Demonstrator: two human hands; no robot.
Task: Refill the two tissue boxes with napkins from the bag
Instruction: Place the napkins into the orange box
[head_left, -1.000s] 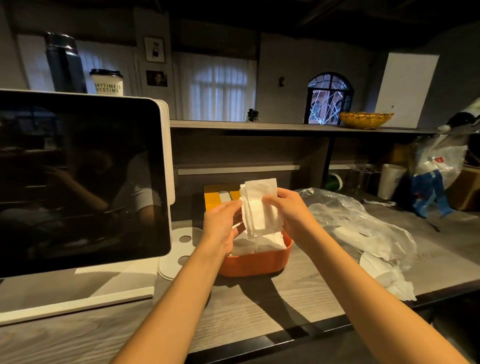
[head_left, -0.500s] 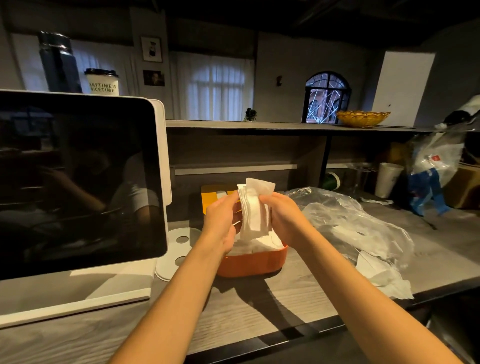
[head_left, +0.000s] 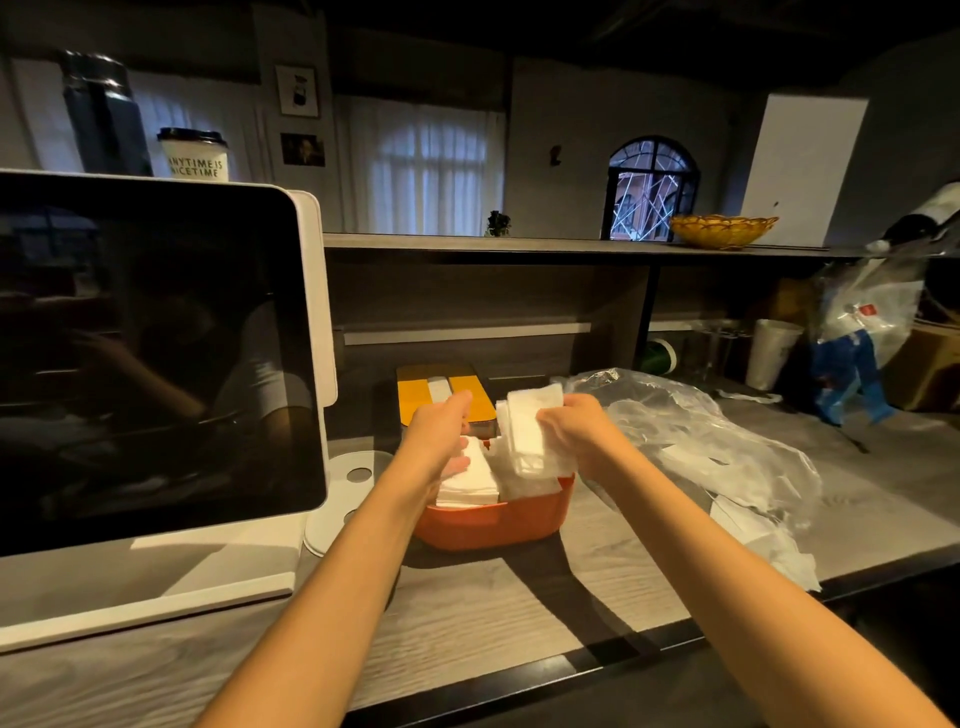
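Note:
An orange tissue box (head_left: 493, 519) stands open on the wooden counter, with white napkins (head_left: 467, 480) stacked inside on its left side. My right hand (head_left: 576, 434) grips a folded wad of napkins (head_left: 527, 434) over the right half of the box. My left hand (head_left: 439, 434) reaches into the left half and rests on the stack there. A yellow tissue box (head_left: 441, 392) with a white slot in its lid sits just behind. The clear plastic bag (head_left: 701, 441) lies crumpled to the right, with napkins inside it.
A large dark screen (head_left: 150, 353) on a white stand fills the left. Its round white base (head_left: 348, 493) sits next to the orange box. A white cup (head_left: 774, 353) and a blue-and-clear bag (head_left: 857, 343) stand at the back right. Loose napkins (head_left: 779, 551) lie near the counter's front edge.
The napkin wad held upright between both hands came down to the box. My left hand let go of it and moved onto the stack in the left half.

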